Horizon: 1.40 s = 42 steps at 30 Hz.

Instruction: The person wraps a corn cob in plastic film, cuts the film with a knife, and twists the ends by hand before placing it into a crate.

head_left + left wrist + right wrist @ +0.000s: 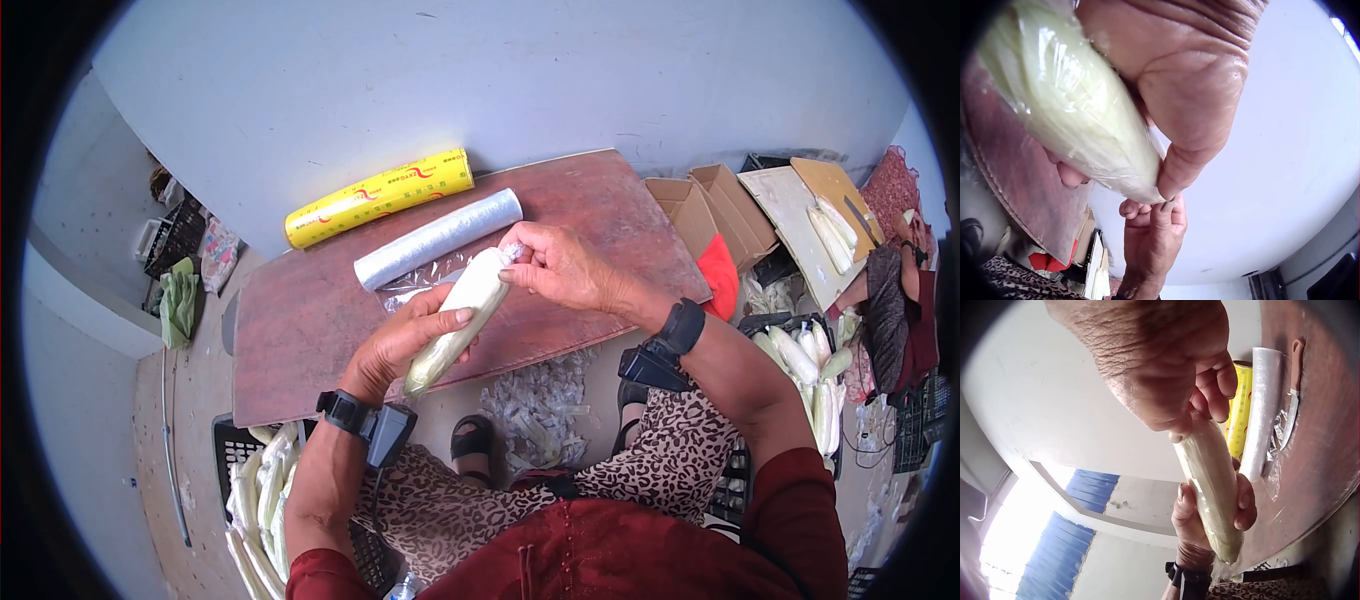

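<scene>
A pale ear of corn in its husk (481, 286), wrapped in clear film, is held aslant over the front of the table. My left hand (398, 342) grips it around the lower half, thumb across the upper side. At the upper end, my right hand (568, 266) pinches the gathered film with thumb and fingers. Shiny film wrinkles along the husk (1079, 106) in the left wrist view. Behind the hands lies a roll of clear film (440, 238), a loose sheet trailing off it. In the right wrist view a knife (1295, 375) lies beside that roll.
A yellow printed roll (380, 197) lies at the back of the reddish table (290, 340). Crates of pale ears (265, 490) stand at left and right. Cardboard boxes (715, 215) are at the right, near another person's arm (912, 255). Film scraps (540, 410) litter the floor.
</scene>
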Tool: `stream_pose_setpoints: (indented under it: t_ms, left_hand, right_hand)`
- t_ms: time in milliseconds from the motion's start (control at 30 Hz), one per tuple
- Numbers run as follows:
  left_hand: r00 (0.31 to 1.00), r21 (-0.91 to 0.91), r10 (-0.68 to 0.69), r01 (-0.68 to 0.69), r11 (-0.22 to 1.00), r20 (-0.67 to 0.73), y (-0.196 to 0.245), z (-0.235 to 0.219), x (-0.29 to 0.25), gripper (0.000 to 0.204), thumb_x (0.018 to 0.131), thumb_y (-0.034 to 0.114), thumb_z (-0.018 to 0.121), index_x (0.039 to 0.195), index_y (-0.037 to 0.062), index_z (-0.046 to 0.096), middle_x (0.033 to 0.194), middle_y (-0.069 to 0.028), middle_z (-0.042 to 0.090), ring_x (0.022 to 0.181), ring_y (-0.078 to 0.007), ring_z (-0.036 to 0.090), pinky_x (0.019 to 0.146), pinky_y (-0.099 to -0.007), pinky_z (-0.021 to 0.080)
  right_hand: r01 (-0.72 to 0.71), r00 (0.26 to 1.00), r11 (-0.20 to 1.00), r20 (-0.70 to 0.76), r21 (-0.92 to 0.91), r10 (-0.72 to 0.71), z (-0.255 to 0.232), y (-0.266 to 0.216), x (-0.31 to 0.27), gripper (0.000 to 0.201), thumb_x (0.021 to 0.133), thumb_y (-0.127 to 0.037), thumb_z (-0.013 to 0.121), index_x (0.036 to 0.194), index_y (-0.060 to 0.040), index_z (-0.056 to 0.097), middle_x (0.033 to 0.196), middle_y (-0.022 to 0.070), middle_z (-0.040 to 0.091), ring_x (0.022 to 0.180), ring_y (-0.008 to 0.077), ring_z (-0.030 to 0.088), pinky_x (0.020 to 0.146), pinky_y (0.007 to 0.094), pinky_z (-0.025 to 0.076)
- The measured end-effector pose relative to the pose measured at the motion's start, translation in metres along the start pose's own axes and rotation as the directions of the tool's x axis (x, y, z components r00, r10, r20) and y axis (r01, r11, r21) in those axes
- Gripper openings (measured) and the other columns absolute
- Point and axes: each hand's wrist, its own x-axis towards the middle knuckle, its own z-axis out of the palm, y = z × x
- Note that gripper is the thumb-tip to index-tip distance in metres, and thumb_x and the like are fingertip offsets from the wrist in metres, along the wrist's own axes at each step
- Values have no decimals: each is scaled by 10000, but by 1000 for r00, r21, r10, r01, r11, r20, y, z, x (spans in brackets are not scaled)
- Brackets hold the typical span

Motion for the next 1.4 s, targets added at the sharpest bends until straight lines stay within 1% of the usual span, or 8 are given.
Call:
stream_pose_setpoints:
  t_ms: [367,467,767,967,1167,1267,1367,1400]
  left_hand:
    - [1000,-14,-12,12,1000,2,-3,0,0,509,917,330,683,1271,7,510,931,-115,645,789,-166,660,698,-288,577]
    - [1000,-17,-21,21,1000,-1,-4,-1,0,523,915,332,686,1283,7,507,937,-117,645,803,-168,659,699,-292,578]
    - [1000,-16,-26,26,1000,2,-6,0,2,539,910,340,693,1283,-2,508,937,-118,643,805,-177,660,705,-296,579]
    - [1000,-43,-6,6,999,3,-8,2,3,553,912,349,690,1299,3,498,950,-124,642,811,-182,659,702,-301,580]
    - [1000,-31,-6,6,999,-3,-3,7,2,545,912,367,687,1282,14,500,916,-120,642,774,-183,657,697,-299,574]
    - [1000,-32,-4,4,999,-3,-2,7,4,542,908,373,692,1270,17,502,905,-121,642,761,-183,658,690,-297,572]
    - [1000,-45,-24,24,999,12,-1,6,3,560,905,336,695,1312,8,495,973,-85,623,836,-141,645,708,-274,580]
    - [1000,-45,-24,25,999,15,-2,5,3,556,905,338,695,1308,9,498,970,-83,623,833,-141,645,706,-272,579]
  right_hand:
    - [-3,1000,1000,1,15,2,-1,0,-1,240,866,-169,730,992,-3,611,723,82,636,676,157,617,626,337,503]
    - [-54,997,998,53,24,53,-3,-3,-2,158,921,-86,667,1042,-10,598,783,4,568,696,65,527,604,247,460]
    - [-38,998,999,43,-5,38,-4,-3,-3,152,920,-95,665,1029,-10,602,768,5,575,692,70,530,603,254,459]
    - [-28,999,1000,37,-13,28,-5,-7,-6,148,925,-101,658,1026,-10,601,765,9,573,688,73,530,603,256,457]
    - [-39,998,999,40,-10,40,-7,-10,-6,154,926,-108,657,1024,-4,599,764,13,576,684,75,535,601,263,462]
    - [-22,1000,1000,-3,-10,22,-8,-10,-5,231,882,-177,713,982,4,610,715,90,642,672,158,623,624,340,499]
    - [-39,999,999,36,-21,39,-7,-7,-5,158,927,-106,659,1028,-3,597,764,15,578,684,76,543,603,259,469]
    - [-41,998,999,37,-20,42,-7,-7,-5,157,927,-106,658,1029,-2,597,765,15,577,683,76,543,604,259,470]
